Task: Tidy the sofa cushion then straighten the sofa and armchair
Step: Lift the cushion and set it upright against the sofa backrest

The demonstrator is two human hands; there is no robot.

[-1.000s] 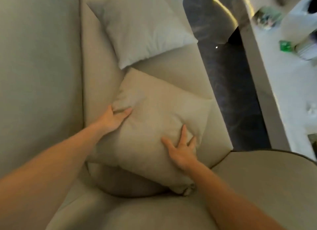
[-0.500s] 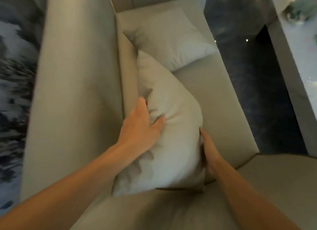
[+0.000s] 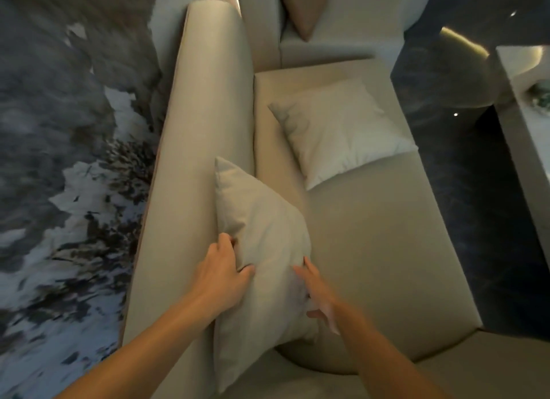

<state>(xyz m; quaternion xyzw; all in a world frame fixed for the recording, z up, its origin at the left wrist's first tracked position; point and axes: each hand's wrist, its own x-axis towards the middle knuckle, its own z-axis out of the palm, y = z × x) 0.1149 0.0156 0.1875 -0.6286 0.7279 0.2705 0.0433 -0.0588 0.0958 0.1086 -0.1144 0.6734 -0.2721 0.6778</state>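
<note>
A beige cushion point(image 3: 262, 249) stands on edge against the backrest point(image 3: 202, 130) of the beige sofa. My left hand point(image 3: 221, 275) grips its back edge, fingers pressed into the fabric. On the cushion's front face rests my right hand point(image 3: 317, 294), fingers spread and touching it. A paler cushion point(image 3: 342, 130) lies flat on the sofa seat point(image 3: 372, 235) further along, apart from the first.
A brownish cushion point(image 3: 300, 8) leans on the adjoining seat section at the top. Dark glossy floor point(image 3: 491, 205) runs along the sofa's right side, with a pale table edge point(image 3: 523, 130) beyond. A grey mottled wall point(image 3: 59, 160) is behind the backrest.
The beige cushion was lifted from lying flat on the seat and stood up against the backrest. My right hand moved from its underside to its front face. The view swung up along the sofa.
</note>
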